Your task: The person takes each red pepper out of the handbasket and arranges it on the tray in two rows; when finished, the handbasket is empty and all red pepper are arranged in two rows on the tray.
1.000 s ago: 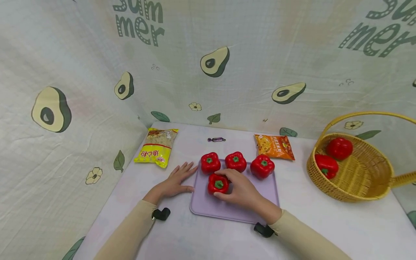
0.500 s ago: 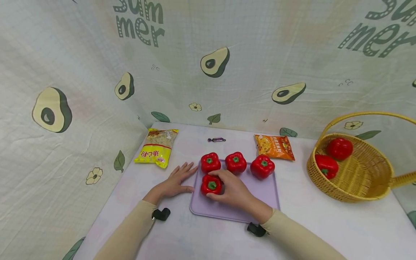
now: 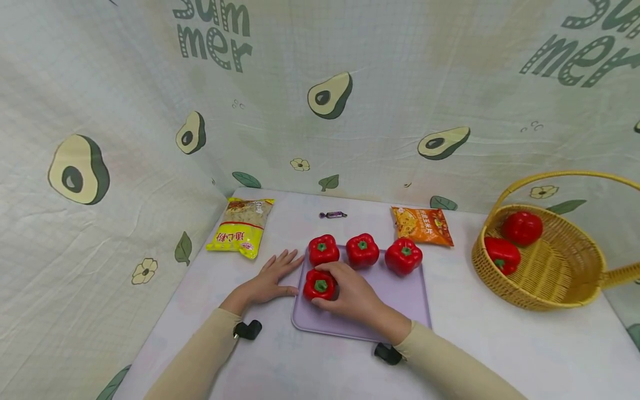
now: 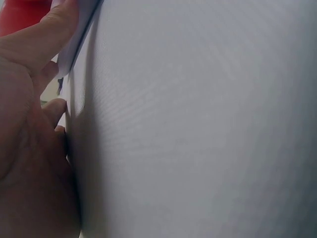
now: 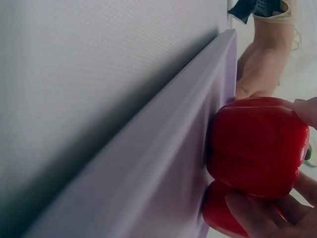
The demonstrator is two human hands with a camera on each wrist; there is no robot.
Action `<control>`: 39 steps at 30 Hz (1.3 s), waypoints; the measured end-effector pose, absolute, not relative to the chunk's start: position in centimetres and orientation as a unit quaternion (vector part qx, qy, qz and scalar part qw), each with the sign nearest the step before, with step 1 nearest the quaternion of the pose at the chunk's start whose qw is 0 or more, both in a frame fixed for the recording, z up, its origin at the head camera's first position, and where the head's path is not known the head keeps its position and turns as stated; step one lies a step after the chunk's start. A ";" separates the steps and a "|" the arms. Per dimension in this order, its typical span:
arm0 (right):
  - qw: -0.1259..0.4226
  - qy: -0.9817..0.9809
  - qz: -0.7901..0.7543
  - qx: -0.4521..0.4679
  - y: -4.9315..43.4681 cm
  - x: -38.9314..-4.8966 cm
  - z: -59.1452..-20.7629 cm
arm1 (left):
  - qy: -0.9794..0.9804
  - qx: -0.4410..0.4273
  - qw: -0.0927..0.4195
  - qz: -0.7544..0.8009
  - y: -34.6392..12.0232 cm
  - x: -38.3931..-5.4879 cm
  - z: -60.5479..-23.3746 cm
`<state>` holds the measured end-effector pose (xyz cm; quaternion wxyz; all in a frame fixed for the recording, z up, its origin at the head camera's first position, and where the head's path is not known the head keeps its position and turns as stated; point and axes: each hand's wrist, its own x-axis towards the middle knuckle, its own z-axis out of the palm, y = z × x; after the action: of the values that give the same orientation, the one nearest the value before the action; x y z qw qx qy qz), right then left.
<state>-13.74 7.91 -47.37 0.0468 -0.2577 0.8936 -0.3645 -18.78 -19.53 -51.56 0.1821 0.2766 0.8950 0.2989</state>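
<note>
A red bell pepper point(image 3: 318, 286) with a green stem sits at the left side of the lilac tray point(image 3: 345, 322). My right hand point(image 3: 352, 291) grips it from the right, thumb near and fingers on the far side. In the right wrist view the same bell pepper point(image 5: 257, 144) rests on the tray between thumb and fingers. Three more red peppers, at left point(image 3: 323, 250), middle point(image 3: 362, 250) and right point(image 3: 403, 256), stand along the tray's far edge. My left hand point(image 3: 270, 280) lies flat on the table with fingers spread, its tips touching the tray's left edge.
A yellow wicker basket point(image 3: 537, 303) on the right holds two red peppers point(image 3: 522, 228). At the back lie a yellow food bag point(image 3: 242, 226), a small purple-wrapped candy point(image 3: 333, 214) and an orange snack bag point(image 3: 423, 226). Printed cloth hangs behind and at left.
My right hand has slid the gripped bell pepper leftward across the tray, toward its left edge. The left hand and the other peppers have stayed put.
</note>
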 end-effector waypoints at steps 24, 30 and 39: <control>0.055 0.890 -0.372 -0.257 7.8 -13.3 -47.4 | 0.896 0.263 0.195 0.299 -19.5 -18.6 -51.4; 0.053 0.893 -0.368 -0.254 7.9 -13.3 -47.3 | 0.897 0.265 0.194 0.296 -19.6 -18.7 -51.5; 0.035 0.890 -0.370 -0.263 8.3 -13.4 -47.3 | 0.898 0.266 0.191 0.295 -19.5 -18.7 -51.4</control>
<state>-13.36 8.29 -47.30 0.0353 -0.2630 0.8903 -0.3701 -18.68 -19.54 -51.43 0.1911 0.2664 0.8975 0.2949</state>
